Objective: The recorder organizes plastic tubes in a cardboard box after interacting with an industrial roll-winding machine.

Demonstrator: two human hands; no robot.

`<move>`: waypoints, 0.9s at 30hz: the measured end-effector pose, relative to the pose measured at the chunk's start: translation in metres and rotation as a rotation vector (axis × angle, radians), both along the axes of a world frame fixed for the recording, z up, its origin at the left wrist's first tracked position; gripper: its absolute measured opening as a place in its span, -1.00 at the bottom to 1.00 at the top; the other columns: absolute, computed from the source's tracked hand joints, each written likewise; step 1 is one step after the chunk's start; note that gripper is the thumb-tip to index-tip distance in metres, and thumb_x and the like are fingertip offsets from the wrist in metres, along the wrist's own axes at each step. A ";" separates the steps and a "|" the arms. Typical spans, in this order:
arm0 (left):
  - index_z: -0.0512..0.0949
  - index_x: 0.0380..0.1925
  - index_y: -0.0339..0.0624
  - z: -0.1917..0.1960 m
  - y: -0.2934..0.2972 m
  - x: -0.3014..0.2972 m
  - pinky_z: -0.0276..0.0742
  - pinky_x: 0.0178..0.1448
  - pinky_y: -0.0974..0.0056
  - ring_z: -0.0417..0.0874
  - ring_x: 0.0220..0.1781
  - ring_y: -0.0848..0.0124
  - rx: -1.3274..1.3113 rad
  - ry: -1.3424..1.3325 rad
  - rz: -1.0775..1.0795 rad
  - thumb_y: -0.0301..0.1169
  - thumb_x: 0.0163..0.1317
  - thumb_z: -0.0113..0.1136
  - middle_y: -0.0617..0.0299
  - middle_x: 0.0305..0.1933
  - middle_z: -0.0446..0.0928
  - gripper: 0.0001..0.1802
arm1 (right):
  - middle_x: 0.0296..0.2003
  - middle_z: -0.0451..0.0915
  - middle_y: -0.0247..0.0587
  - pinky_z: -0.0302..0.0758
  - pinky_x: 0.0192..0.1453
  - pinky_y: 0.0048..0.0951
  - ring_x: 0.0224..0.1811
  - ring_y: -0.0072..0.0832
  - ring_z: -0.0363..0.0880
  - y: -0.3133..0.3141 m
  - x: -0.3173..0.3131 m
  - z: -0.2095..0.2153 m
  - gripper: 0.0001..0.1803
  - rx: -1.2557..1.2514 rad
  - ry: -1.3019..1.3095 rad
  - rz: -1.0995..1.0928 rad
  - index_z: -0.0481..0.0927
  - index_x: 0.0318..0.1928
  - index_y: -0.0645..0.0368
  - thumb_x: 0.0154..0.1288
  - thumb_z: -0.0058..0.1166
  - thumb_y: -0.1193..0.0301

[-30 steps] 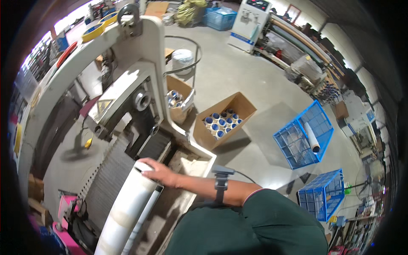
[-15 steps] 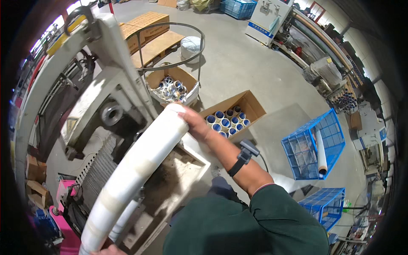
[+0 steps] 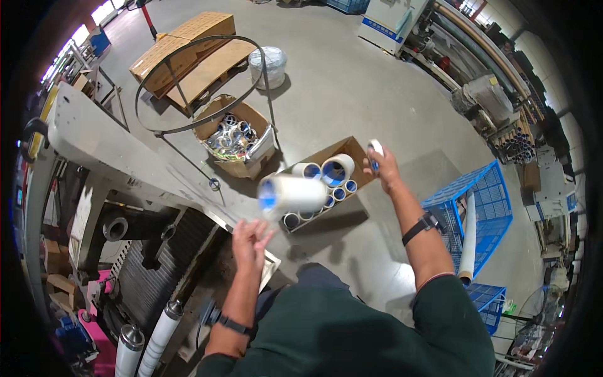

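Note:
A white film roll (image 3: 294, 193) with a blue core end hangs blurred over the near edge of an open cardboard box (image 3: 326, 217). Inside that box stand several white rolls (image 3: 336, 169) on end. My left hand (image 3: 251, 242) is just under the blurred roll, fingers spread, not gripping it. My right hand (image 3: 380, 168) is raised over the box's far corner, closed on a small white ring with a blue centre (image 3: 375, 149).
A grey machine (image 3: 94, 151) with white rollers (image 3: 157, 336) stands at the left. Behind are a metal hoop stand (image 3: 207, 116), a box of shiny rings (image 3: 237, 139), flat cartons (image 3: 188, 53) and a wrapped bundle (image 3: 267, 63). Blue crates (image 3: 487, 195) hold a long white tube (image 3: 468, 242).
The long white roll has swung from the machine over to the box of rolls. My left hand has come off it, and my right hand has moved right, now holding the small ring.

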State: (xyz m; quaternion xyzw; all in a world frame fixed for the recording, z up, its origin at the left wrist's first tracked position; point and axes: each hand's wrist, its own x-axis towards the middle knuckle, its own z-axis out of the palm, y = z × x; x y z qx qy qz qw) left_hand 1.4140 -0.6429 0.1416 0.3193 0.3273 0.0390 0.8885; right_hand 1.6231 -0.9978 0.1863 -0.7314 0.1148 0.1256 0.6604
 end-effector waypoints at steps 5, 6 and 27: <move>0.05 0.32 -0.20 -0.051 -0.049 -0.013 0.61 -0.10 0.15 0.58 -0.05 0.20 0.165 0.252 -0.191 -0.36 0.29 0.01 0.02 -0.10 0.46 -0.37 | -0.37 0.49 -0.36 0.54 -0.44 -0.42 -0.42 -0.54 0.52 -0.024 -0.120 -0.090 -0.63 0.043 0.304 -0.242 0.40 -0.02 0.05 0.28 0.10 0.16; 0.09 0.31 -0.20 -0.065 -0.042 -0.029 0.61 -0.14 0.15 0.59 -0.08 0.22 0.326 0.249 -0.357 -0.36 0.28 0.03 0.02 -0.10 0.46 -0.38 | -0.41 0.49 -0.35 0.49 -0.50 -0.43 -0.44 -0.55 0.51 -0.046 -0.157 -0.128 -0.68 -0.051 0.377 -0.228 0.43 -0.12 0.05 0.27 0.10 0.14; 0.33 0.15 -0.20 -0.093 0.064 -0.201 0.59 -0.20 0.17 0.63 -0.29 0.29 0.445 0.657 -0.196 -0.36 0.28 0.07 0.17 -0.26 0.53 -0.55 | -0.23 0.47 -0.30 0.59 -0.32 -0.33 -0.24 -0.43 0.53 0.002 -0.169 -0.157 -0.40 -0.175 0.776 0.297 0.44 0.01 0.06 0.12 0.20 -0.08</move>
